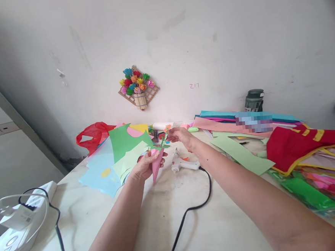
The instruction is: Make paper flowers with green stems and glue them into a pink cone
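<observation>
My left hand (pixel 147 164) is wrapped round a pink paper cone (pixel 156 167) whose narrow end points down. Green paper pieces show at the cone's wide top. Just above it, my right hand (pixel 179 136) pinches a paper flower (pixel 167 129) with an orange head and a green stem. The stem's lower end reaches the cone's opening; I cannot tell how deep it sits. Below my right hand a white glue gun (pixel 184 164) lies on its side on the table, its black cord running toward me.
Green paper (pixel 124 142) and light blue sheets (pixel 97 172) lie at left, near a red plastic bag (pixel 95 134). A power strip (pixel 17 235) stands front left. Coloured paper, a red apron-like cloth (pixel 286 149) and a dark bottle (pixel 254 100) are at right. A flower-basket decoration (pixel 139 100) hangs on the wall.
</observation>
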{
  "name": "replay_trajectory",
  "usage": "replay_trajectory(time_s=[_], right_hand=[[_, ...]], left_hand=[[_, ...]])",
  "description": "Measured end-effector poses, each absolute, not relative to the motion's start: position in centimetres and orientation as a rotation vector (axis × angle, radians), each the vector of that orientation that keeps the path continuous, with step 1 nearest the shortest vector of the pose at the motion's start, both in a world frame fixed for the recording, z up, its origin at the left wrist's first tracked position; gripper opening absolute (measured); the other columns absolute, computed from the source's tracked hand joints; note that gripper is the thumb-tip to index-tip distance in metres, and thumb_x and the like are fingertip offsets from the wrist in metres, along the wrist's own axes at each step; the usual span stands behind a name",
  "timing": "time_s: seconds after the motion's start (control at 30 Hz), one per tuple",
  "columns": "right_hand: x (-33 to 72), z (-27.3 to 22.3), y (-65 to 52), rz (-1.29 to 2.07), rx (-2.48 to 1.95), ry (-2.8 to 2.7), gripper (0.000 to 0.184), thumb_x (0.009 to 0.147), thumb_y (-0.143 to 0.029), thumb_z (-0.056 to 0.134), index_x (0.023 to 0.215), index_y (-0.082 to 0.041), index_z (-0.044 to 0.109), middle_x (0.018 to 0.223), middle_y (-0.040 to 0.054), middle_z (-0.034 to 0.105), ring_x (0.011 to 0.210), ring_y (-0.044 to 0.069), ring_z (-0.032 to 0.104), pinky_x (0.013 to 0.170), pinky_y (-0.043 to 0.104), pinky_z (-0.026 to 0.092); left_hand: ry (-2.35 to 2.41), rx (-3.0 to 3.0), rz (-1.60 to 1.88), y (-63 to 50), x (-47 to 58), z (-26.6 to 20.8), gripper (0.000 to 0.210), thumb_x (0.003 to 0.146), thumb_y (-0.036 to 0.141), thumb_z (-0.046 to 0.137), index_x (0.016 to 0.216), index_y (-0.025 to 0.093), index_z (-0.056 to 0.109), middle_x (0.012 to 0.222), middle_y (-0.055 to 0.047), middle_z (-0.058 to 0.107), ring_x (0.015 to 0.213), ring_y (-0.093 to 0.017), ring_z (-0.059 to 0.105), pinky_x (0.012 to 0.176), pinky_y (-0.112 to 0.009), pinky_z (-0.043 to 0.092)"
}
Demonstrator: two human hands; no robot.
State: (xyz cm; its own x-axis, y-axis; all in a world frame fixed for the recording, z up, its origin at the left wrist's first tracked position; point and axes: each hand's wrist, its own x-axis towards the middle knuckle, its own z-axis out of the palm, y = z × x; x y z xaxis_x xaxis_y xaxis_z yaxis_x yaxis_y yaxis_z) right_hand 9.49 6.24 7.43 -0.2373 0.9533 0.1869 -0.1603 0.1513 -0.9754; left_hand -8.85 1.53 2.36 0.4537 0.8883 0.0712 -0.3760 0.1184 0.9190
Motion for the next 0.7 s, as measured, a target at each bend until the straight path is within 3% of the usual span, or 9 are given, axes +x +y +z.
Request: replay_trajectory(time_s=[0.33, 0.5, 0.63, 0.7], right_hand=[[9.35, 7.99, 6.24, 0.909, -1.062, -1.609, 0.011, 0.065, -0.015, 0.063, 0.055, -0.016, 0.060, 0.046, -0.0026, 0.053, 0.044, 0.007, 0.046, 0.048, 0.020, 0.037], [9.61, 7.75, 6.24, 0.897, -1.163, -1.606, 0.016, 0.065, -0.019, 0.064, 0.052, -0.015, 0.056, 0.044, -0.0024, 0.051, 0.037, 0.005, 0.039, 0.040, 0.020, 0.032], [9.86, 7.35, 6.77, 0.897, -1.243, -1.350, 0.009, 0.062, -0.016, 0.065, 0.064, -0.017, 0.056, 0.051, -0.0028, 0.052, 0.038, 0.006, 0.042, 0.037, 0.020, 0.034], [10.00, 7.45, 6.83, 0.976, -1.223, -1.220, 0.016, 0.063, -0.010, 0.060, 0.076, -0.017, 0.056, 0.059, -0.0021, 0.055, 0.040, 0.007, 0.047, 0.038, 0.021, 0.037]], left_hand=[[0.381, 1.076, 1.073, 1.60, -9.28, 2.25, 0.029, 0.067, 0.027, 0.065, 0.091, 0.011, 0.061, 0.097, -0.014, 0.060, 0.069, -0.014, 0.054, 0.054, -0.024, 0.042], [0.338, 1.044, 1.111, 1.45, -9.36, 2.51, 0.031, 0.065, 0.028, 0.066, 0.091, 0.011, 0.059, 0.094, -0.011, 0.059, 0.069, -0.013, 0.052, 0.055, -0.024, 0.041], [0.309, 1.049, 1.131, 1.39, -9.41, 2.59, 0.033, 0.066, 0.029, 0.065, 0.093, 0.012, 0.059, 0.093, -0.010, 0.058, 0.068, -0.012, 0.051, 0.053, -0.022, 0.041], [0.313, 1.058, 1.129, 1.39, -9.45, 2.55, 0.032, 0.066, 0.029, 0.065, 0.093, 0.012, 0.059, 0.093, -0.010, 0.058, 0.068, -0.012, 0.051, 0.053, -0.022, 0.041]])
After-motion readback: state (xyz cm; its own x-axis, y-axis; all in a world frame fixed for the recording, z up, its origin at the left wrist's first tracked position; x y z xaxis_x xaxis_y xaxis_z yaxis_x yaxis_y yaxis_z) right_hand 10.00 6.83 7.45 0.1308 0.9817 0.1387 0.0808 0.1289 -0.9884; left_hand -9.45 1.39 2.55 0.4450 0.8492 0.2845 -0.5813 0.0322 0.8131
